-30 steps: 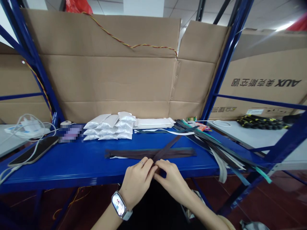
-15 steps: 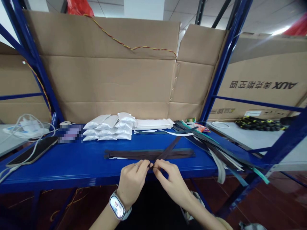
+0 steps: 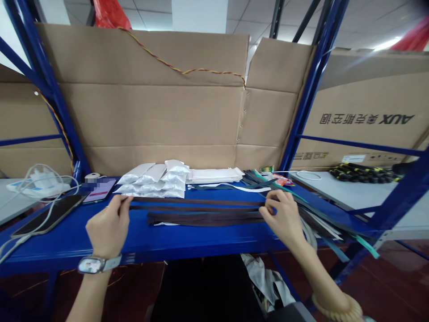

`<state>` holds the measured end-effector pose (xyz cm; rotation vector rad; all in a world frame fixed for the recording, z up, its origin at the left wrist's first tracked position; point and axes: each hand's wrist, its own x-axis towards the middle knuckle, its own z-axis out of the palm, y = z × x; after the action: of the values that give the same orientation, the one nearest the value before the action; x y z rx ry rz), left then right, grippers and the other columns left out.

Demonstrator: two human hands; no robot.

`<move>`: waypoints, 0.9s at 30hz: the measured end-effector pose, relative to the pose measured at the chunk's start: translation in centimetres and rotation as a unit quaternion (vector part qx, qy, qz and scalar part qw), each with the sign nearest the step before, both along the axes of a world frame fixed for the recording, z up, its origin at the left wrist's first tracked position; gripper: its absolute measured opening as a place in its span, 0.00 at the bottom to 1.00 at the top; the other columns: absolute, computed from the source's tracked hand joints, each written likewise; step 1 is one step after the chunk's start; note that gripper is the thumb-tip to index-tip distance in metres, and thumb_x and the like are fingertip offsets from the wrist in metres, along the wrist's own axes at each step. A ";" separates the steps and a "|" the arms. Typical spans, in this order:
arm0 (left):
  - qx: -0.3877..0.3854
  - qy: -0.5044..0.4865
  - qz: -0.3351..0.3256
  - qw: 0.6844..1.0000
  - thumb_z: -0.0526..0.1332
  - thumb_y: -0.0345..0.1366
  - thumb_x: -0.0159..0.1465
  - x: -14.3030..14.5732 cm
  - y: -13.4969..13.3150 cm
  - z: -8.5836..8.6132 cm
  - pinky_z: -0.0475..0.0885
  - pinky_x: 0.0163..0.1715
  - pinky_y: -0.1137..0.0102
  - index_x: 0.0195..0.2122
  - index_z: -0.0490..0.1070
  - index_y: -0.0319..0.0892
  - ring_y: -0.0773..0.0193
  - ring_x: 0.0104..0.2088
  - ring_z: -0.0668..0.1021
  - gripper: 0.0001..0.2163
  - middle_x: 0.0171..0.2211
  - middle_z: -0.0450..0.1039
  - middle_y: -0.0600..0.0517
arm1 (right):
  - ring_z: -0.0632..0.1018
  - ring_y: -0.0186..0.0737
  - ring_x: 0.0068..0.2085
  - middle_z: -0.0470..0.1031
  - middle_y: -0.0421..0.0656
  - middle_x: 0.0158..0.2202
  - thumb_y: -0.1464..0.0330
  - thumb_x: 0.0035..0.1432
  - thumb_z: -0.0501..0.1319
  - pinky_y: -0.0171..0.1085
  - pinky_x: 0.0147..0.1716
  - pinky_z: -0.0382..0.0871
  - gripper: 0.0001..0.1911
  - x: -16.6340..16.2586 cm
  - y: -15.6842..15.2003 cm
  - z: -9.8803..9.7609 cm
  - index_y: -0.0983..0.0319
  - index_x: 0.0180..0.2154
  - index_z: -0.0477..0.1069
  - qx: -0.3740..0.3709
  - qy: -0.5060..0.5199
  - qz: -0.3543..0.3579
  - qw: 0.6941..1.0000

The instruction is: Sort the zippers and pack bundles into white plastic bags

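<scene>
The left hand (image 3: 109,226), lower left of centre, has thumb and fingers pinched shut on 1 end of a dark strip (image 3: 197,202). The right hand (image 3: 284,217), right of centre, pinches the other end the same way. The strip runs taut and nearly level between the 2 hands, across the middle of the frame, just over the blue shelf (image 3: 157,237). Right below it in the frame, a stack of dark strips (image 3: 204,219) lies flat on the shelf, parallel to the held one; whether the 2 touch cannot be told.

A watch (image 3: 93,264) sits on the left wrist and a bead bracelet (image 3: 337,308) on the right wrist, at the bottom edge. Above the held strip are white packets (image 3: 154,181) and, to their right, a flat white stack (image 3: 214,174). Right of the right hand, a loose pile of mixed strips (image 3: 321,217) spills over the shelf's front edge. At the left lie a lit phone (image 3: 99,190), a dark phone (image 3: 50,213) and a white charger (image 3: 42,181) with cables. Cardboard (image 3: 150,112) fills the upper half.
</scene>
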<state>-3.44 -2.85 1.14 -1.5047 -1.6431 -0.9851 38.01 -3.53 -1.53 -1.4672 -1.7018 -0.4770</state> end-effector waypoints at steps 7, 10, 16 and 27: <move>-0.082 -0.016 -0.005 0.996 0.49 0.45 0.69 0.7 -0.3 0.3 0.55 0.24 0.72 0.43 0.71 0.43 0.63 0.26 0.74 0.15 0.26 0.73 0.52 | 0.62 0.33 0.25 0.59 0.36 0.19 0.70 0.52 0.56 0.35 0.29 0.54 0.13 0.9 -0.4 0.4 0.61 0.19 0.54 -0.107 0.098 0.038 0.989; -0.124 0.003 -0.034 0.992 0.50 0.44 0.68 2.3 -0.6 0.4 0.56 0.24 0.71 0.50 0.67 0.45 0.61 0.34 0.76 0.15 0.42 0.74 0.49 | 0.62 0.33 0.25 0.59 0.36 0.20 0.65 0.56 0.56 0.34 0.28 0.54 0.15 -0.1 -0.8 0.5 0.61 0.20 0.57 -0.176 0.155 0.108 0.966; -0.181 -0.030 -0.184 0.966 0.51 0.41 0.68 7.2 -1.8 -0.1 0.64 0.29 0.72 0.45 0.69 0.46 0.61 0.39 0.76 0.11 0.44 0.72 0.50 | 0.66 0.34 0.26 0.65 0.39 0.20 0.55 0.64 0.51 0.34 0.31 0.57 0.25 -4.1 -1.6 0.6 0.62 0.19 0.60 -0.244 0.283 0.298 0.878; -0.318 -0.079 -0.409 0.852 0.54 0.39 0.67 13.6 -5.0 -1.5 0.67 0.34 0.72 0.35 0.69 0.45 0.66 0.35 0.75 0.07 0.38 0.71 0.56 | 0.71 0.36 0.31 0.68 0.41 0.26 0.59 0.66 0.51 0.35 0.37 0.62 0.21 -9.0 -3.9 0.2 0.63 0.23 0.65 -0.279 0.321 0.451 0.785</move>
<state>10.18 -7.81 -0.34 -2.7871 -1.5045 -1.0345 29.05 -7.48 -1.28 -0.8060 -1.7578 1.0138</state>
